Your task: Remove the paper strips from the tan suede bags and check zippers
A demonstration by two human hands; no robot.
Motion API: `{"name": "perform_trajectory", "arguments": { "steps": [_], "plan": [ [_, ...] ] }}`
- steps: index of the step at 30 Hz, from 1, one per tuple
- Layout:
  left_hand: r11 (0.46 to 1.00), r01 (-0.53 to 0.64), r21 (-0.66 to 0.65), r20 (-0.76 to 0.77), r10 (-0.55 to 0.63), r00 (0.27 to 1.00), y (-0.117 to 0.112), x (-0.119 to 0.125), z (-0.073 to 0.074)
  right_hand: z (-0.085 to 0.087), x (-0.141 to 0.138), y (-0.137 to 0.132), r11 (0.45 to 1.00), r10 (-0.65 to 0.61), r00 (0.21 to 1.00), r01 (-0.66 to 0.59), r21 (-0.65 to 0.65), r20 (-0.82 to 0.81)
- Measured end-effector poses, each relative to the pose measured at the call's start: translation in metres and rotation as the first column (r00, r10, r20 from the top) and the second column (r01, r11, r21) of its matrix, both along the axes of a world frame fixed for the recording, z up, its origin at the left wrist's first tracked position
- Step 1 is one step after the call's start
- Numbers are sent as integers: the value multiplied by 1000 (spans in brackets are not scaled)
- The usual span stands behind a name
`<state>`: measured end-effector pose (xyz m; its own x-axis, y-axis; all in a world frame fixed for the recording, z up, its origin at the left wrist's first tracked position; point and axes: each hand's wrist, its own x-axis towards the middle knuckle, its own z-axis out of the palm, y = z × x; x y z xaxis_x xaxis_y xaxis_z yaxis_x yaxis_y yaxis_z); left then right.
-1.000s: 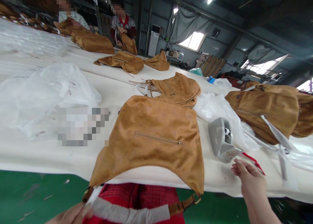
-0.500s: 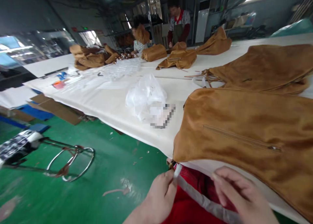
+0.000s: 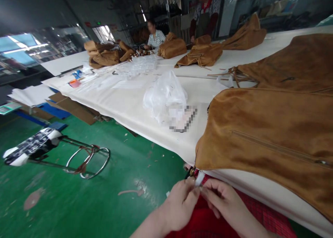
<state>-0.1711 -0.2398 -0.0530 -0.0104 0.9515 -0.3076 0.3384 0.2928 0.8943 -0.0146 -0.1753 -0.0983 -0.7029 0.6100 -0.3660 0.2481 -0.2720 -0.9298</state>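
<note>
Low at the table's front edge, my left hand [image 3: 180,201] is closed, thumb and fingers pinching a whitish strip [image 3: 199,178]. My right hand [image 3: 225,198] meets it from the right, its thumb and forefinger pressed together at the strip's lower end. Just above the fingertips is a small brass-coloured fitting [image 3: 191,171] at the corner of a brown suede-like bag [image 3: 270,127]. That bag lies flat on the table with a zip across its face. My fingers cover most of the strip.
On the long white-covered table [image 3: 125,106] are a clear plastic bag [image 3: 165,96], a blurred-out flat object [image 3: 183,118] and several more brown bags [image 3: 199,54]. Two people are across the table. A stool [image 3: 33,146] lies tipped over on the green floor.
My right hand has moved left to meet my left hand at the strip. The long length of strip hanging between them no longer shows. The view has shifted left.
</note>
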Motion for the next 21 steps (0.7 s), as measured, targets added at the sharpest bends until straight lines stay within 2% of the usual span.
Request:
{"name": "perform_trajectory", "arguments": {
  "steps": [3,6,10,12,14,18,21],
  "plan": [
    [1000,-19,0,-15,19,1000,2,0,-6,0,1,1,1000,17,999,-17,-3,32],
    [993,-80,-89,31,83,996,5,-2,-17,1,4,3,998,45,997,-42,-40,55],
    [974,-111,-197,222,154,963,5,-7,-27,-1,9,5,996,42,998,-38,-79,52],
    [972,-104,-210,306,167,937,5,-8,-29,-1,11,5,996,23,1000,-21,-88,18],
    [973,-113,-199,328,174,928,5,-8,-29,2,14,4,995,-10,999,7,-95,-36],
    [986,-124,-115,222,147,964,2,-6,-25,16,16,1,990,-99,984,81,-119,-150],
    [997,-64,-45,70,67,995,-1,-4,-21,24,9,0,992,-78,978,57,-110,-195]
  ]
}}
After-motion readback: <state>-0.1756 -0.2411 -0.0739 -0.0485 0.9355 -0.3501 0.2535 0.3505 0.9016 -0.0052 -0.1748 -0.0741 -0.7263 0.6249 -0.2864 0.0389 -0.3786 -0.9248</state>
